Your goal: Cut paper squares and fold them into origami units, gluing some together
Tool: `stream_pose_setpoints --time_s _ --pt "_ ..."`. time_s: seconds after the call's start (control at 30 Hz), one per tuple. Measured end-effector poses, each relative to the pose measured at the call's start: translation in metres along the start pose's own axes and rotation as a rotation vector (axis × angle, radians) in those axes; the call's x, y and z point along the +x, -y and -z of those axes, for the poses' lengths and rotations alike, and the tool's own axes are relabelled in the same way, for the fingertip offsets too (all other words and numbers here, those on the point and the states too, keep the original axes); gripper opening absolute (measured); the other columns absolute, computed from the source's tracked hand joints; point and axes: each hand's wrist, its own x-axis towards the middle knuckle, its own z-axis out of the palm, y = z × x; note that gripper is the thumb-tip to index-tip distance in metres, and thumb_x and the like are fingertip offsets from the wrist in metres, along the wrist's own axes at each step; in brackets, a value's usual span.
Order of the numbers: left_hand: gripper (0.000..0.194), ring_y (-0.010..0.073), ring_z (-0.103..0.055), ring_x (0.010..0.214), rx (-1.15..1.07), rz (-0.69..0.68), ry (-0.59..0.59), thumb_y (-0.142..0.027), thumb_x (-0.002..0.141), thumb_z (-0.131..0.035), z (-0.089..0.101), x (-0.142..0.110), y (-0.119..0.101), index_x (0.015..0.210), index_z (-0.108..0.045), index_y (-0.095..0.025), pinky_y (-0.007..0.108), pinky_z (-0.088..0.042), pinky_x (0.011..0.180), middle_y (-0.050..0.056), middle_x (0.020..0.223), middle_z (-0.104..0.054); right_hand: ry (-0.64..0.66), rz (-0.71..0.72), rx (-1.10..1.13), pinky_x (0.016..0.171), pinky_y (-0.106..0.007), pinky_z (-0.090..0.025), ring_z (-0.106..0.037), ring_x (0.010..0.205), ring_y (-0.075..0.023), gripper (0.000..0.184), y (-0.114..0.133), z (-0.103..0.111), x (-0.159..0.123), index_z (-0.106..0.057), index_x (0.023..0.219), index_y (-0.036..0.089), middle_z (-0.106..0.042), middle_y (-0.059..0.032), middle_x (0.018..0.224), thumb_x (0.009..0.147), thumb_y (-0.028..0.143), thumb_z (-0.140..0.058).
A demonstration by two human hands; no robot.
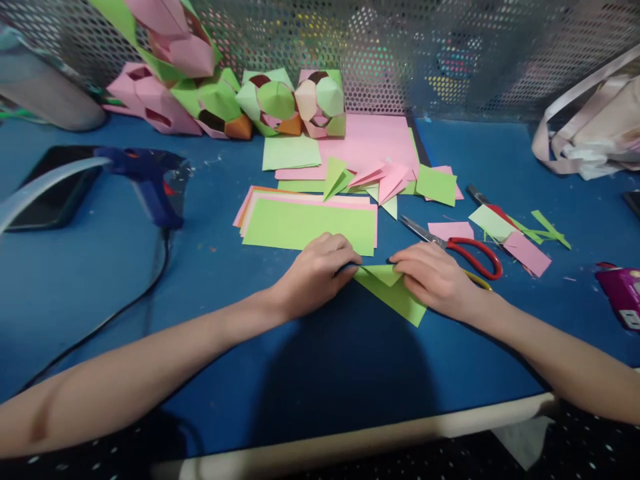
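A partly folded sheet of green paper (pixel 395 293) is held between my two hands over the blue table. My left hand (pixel 320 273) pinches its left corner, and my right hand (pixel 435 277) grips its right side, with a folded flap between them. Just beyond my left hand lies a stack of paper strips (pixel 310 223), a green one on top and pink and orange edges showing. Red-handled scissors (pixel 475 257) rest beside my right hand. Folded pink pieces (pixel 387 179) and folded green pieces (pixel 337 180) lie farther back.
A blue hot glue gun (pixel 150 180) stands at the left, its cord trailing forward, by a dark phone (pixel 55 187). Assembled paper shapes (pixel 270 100) line the perforated metal screen (pixel 375 60). Paper scraps (pixel 527 253) and a purple object (pixel 620 293) lie at the right.
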Motion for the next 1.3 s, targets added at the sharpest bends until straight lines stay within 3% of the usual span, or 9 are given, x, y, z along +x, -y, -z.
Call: stream_pose_setpoints --time_s 0.13,0.37,0.73,1.3 --pt "0.014 0.0200 -0.053 0.087 -0.051 0.022 0.051 -0.013 0.088 -0.053 0.007 0.001 0.001 0.090 -0.067 -0.015 0.034 -0.043 0.079 0.008 0.088 -0.059 0.040 0.096 -0.069 0.082 -0.042 -0.051 -0.059 0.103 -0.0248 0.016 0.004 -0.002 -0.004 -0.060 0.102 0.010 -0.066 -0.0158 0.108 0.091 0.009 -0.048" --pt "0.014 0.0184 -0.053 0.089 -0.124 0.058 0.084 -0.014 0.086 -0.057 0.010 0.001 0.005 0.089 -0.070 -0.017 0.032 -0.043 0.080 0.007 0.091 -0.059 0.123 0.220 -0.164 0.085 -0.042 -0.050 -0.057 0.110 -0.0257 0.025 0.006 0.001 -0.007 -0.060 0.115 0.011 -0.066 -0.0140 0.112 0.091 0.009 -0.052" --pt "0.016 0.0188 -0.052 0.093 -0.176 0.077 0.123 -0.011 0.082 -0.060 0.014 0.001 0.005 0.085 -0.072 -0.021 0.033 -0.042 0.084 0.005 0.092 -0.058 0.186 0.203 -0.157 0.089 -0.042 -0.047 -0.053 0.118 -0.0264 0.024 0.008 0.008 -0.015 -0.064 0.111 0.010 -0.065 -0.0149 0.121 0.092 0.008 -0.050" --pt "0.018 0.0190 -0.053 0.092 -0.173 0.109 0.140 -0.008 0.077 -0.060 0.016 0.003 0.001 0.082 -0.072 -0.020 0.034 -0.043 0.084 0.005 0.094 -0.058 0.195 0.227 -0.199 0.083 -0.042 -0.048 -0.056 0.111 -0.0274 0.022 0.013 0.010 -0.015 -0.065 0.107 0.008 -0.067 -0.0142 0.117 0.092 0.008 -0.050"
